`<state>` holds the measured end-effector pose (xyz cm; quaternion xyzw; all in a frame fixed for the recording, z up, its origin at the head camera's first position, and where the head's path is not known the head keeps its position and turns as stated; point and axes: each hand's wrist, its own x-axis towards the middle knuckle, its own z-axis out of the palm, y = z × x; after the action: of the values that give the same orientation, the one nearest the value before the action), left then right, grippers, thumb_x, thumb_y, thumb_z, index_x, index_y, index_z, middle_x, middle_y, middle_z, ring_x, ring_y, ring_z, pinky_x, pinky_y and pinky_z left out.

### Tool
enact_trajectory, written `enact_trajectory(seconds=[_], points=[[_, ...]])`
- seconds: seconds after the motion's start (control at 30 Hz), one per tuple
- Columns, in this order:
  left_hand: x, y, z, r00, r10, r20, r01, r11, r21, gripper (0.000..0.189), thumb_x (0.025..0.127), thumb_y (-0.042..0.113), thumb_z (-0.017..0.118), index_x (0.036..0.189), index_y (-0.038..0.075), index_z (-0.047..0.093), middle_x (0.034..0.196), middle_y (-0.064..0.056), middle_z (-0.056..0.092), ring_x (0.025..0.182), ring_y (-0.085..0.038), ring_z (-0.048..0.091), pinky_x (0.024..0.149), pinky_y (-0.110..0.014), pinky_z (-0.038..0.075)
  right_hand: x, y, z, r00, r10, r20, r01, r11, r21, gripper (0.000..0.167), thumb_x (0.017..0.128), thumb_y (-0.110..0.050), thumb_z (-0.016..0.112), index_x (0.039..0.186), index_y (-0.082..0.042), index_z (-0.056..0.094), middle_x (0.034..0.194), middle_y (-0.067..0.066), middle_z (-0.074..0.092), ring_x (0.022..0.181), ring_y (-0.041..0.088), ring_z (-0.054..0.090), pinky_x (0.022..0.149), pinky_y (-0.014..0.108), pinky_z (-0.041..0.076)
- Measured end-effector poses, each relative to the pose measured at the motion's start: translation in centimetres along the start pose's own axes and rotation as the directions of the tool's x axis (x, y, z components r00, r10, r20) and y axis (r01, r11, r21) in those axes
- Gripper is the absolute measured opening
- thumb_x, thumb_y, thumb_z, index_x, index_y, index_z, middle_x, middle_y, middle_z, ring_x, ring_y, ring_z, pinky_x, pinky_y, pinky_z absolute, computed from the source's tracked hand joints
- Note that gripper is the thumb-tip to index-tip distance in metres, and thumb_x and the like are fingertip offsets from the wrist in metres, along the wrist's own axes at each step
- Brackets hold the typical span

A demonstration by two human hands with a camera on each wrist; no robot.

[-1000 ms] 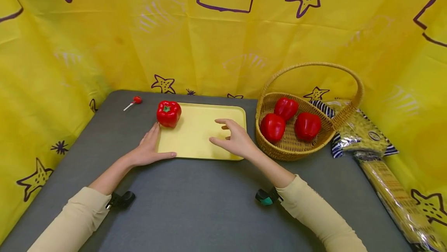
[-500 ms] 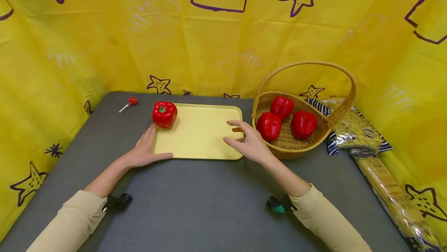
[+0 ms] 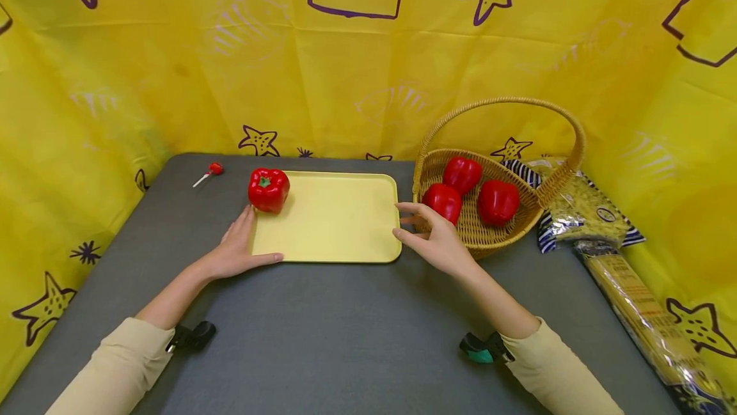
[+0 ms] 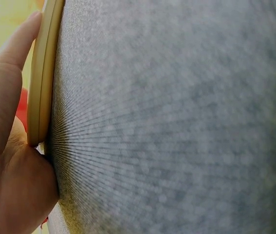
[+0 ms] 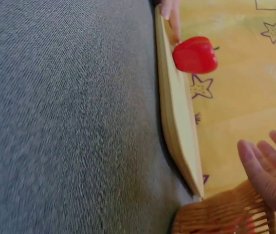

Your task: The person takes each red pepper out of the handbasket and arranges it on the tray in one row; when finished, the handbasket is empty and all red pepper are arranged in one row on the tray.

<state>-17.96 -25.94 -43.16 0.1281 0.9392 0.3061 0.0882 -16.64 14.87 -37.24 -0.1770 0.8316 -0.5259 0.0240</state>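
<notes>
In the head view my left hand (image 3: 229, 254) rests at the left front corner of a pale yellow tray (image 3: 334, 226), its fingers along the left side and its thumb straight along the front rim. The left wrist view has that thumb (image 4: 11, 58) against the tray's edge (image 4: 43, 87). A red bell pepper (image 3: 269, 191) with a green stem sits at the tray's far left corner, just beyond the fingertips. My right hand (image 3: 440, 245) holds nothing, fingers spread and slightly bent, between the tray's right end and the wicker basket (image 3: 512, 239).
Three more red bell peppers lie in the basket, one of them (image 3: 498, 203) at the right; its tall handle (image 3: 507, 101) arches above. A lollipop (image 3: 215, 169) lies at the back left. Bagged pasta (image 3: 593, 213) and a long spaghetti pack (image 3: 645, 306) line the right. A yellow curtain (image 3: 322, 82) hangs behind.
My right hand has moved right, from over the tray to beside the basket. The left hand keeps its place at the tray corner. The whole head view has shifted slightly left.
</notes>
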Motion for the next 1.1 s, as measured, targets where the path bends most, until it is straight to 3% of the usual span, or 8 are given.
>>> enact_trajectory(seconds=[0.23,0.5,0.7,0.87,1.1], points=[[0.1,-0.3,0.0,1.0,-0.001,-0.008,0.001,1.0,0.007,0.122,0.081,0.054,0.072,0.153,0.001,-0.011,0.16,-0.024,-0.01,0.143,-0.048,0.002,0.107,-0.071,0.007,-0.7,-0.2,-1.7,1.0,-0.013,-0.022,0.014,0.998,0.059,0.043,0.091,-0.017,0.07,0.132,-0.01,0.057,0.131,0.007,0.06,0.111,0.023,0.063,0.086,0.029,0.053],[0.0,-0.6,0.0,1.0,-0.011,-0.004,0.011,1.0,0.019,0.124,0.081,0.056,0.071,0.153,0.0,-0.012,0.16,-0.023,-0.011,0.144,-0.047,0.001,0.108,-0.069,0.006,-0.8,0.4,-4.1,0.997,0.002,-0.071,0.004,0.997,0.08,0.04,0.094,-0.017,0.066,0.131,-0.006,0.058,0.127,0.015,0.061,0.103,0.025,0.065,0.081,0.025,0.054],[0.0,-0.5,0.0,1.0,-0.008,-0.008,0.008,1.0,0.019,0.124,0.08,0.056,0.072,0.153,0.001,-0.012,0.16,-0.023,-0.01,0.144,-0.046,0.001,0.108,-0.069,0.006,-0.8,1.1,-5.8,0.992,0.029,-0.12,-0.035,0.998,-0.047,0.041,0.095,-0.026,0.065,0.132,-0.011,0.058,0.124,0.01,0.064,0.101,0.027,0.063,0.076,0.027,0.054],[-0.1,-0.3,-0.1,1.0,0.0,-0.01,0.0,1.0,0.009,0.123,0.081,0.054,0.072,0.153,0.0,-0.011,0.16,-0.024,-0.01,0.143,-0.047,0.002,0.107,-0.07,0.007,-0.3,1.5,-6.9,0.986,0.035,-0.163,-0.067,0.979,-0.192,0.043,0.094,-0.032,0.065,0.132,-0.013,0.059,0.121,0.009,0.066,0.105,0.024,0.062,0.074,0.031,0.052],[-0.1,-0.2,0.1,1.0,0.022,-0.021,-0.021,1.0,0.003,0.122,0.081,0.051,0.073,0.153,0.001,-0.011,0.16,-0.024,-0.009,0.143,-0.047,0.002,0.107,-0.07,0.008,0.7,2.0,-7.8,0.983,0.015,-0.185,-0.074,0.947,-0.313,0.044,0.093,-0.033,0.066,0.129,-0.008,0.06,0.122,0.014,0.063,0.105,0.029,0.06,0.085,0.045,0.048]])
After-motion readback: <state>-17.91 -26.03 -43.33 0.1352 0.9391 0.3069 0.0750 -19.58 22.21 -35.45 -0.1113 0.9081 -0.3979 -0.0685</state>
